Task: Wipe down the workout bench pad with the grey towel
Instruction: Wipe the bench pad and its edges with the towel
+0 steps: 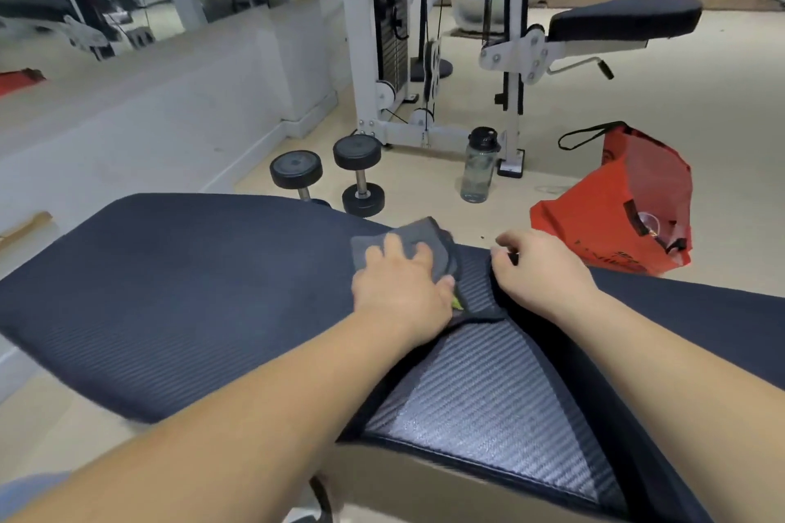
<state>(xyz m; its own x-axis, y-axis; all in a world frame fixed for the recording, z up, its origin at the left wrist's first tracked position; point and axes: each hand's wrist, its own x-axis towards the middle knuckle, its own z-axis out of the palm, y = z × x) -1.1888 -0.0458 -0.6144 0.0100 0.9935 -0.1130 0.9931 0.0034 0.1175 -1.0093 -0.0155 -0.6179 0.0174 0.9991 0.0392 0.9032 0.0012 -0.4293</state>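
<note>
On bench (191, 289), left hand (399, 293) pressing grey towel (424, 236) — right hand (541, 274) gripping pad (688, 310)

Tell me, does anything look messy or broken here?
Nothing looks spilled or broken. The red bag sags open on the floor behind the bench pad, and a small green bit peeks out under the left hand.

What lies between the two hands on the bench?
Head view: a strip of ribbed grey panel of the bench pad, with a small green tag beside the left hand.
</note>
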